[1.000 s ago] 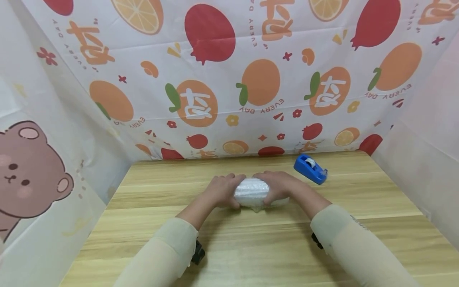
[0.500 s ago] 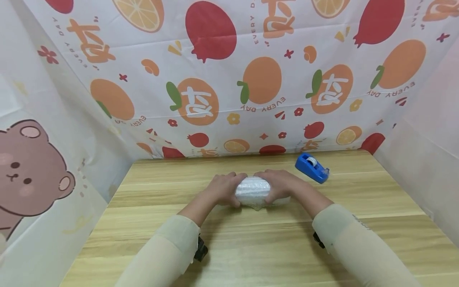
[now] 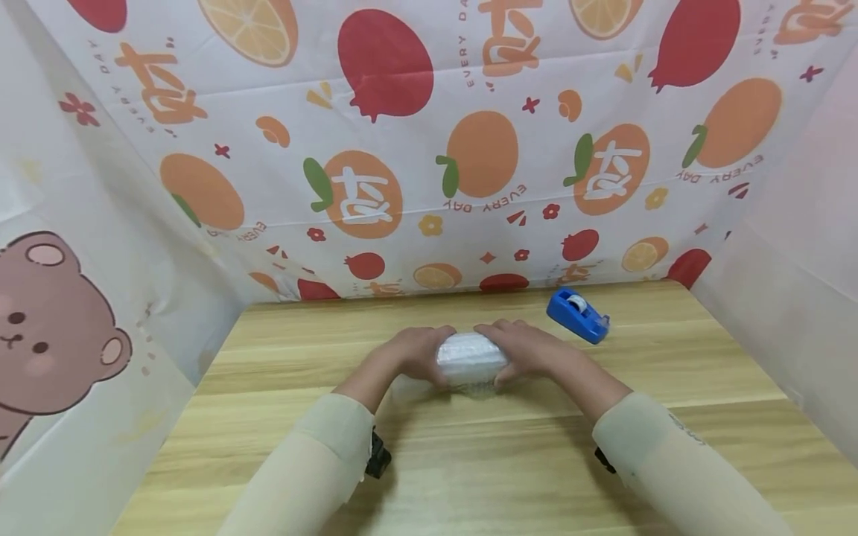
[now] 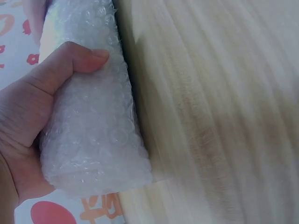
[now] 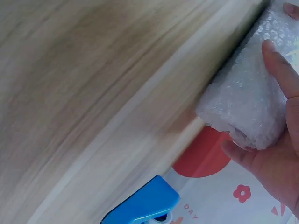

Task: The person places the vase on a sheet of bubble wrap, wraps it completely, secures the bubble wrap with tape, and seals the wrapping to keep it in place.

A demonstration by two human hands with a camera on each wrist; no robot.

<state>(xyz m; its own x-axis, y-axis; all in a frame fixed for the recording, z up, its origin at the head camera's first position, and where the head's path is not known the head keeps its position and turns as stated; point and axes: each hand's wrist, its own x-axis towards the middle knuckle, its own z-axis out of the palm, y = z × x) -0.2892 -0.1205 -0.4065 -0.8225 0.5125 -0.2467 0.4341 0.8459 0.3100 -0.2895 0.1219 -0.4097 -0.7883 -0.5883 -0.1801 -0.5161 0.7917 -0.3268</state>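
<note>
A bundle of clear bubble wrap (image 3: 471, 357) lies crosswise on the wooden table, with both hands on it. My left hand (image 3: 421, 353) grips its left part; in the left wrist view the thumb presses along the near side of the bubble wrap (image 4: 96, 121) while the other fingers go behind it. My right hand (image 3: 523, 350) holds the right part, and in the right wrist view its thumb lies on the bubble wrap (image 5: 247, 98) with one finger by the end. Whatever is inside the wrap is hidden.
A blue tape dispenser (image 3: 578, 316) with a roll of tape stands at the back right, beyond the right hand. The wooden table (image 3: 462, 476) ends at a fruit-print curtain (image 3: 429, 149) behind. More curtain hangs at both sides.
Both hands keep their grip on the bubble wrap, which has turned slightly, its front showing a different face. The head view has shifted a little.
</note>
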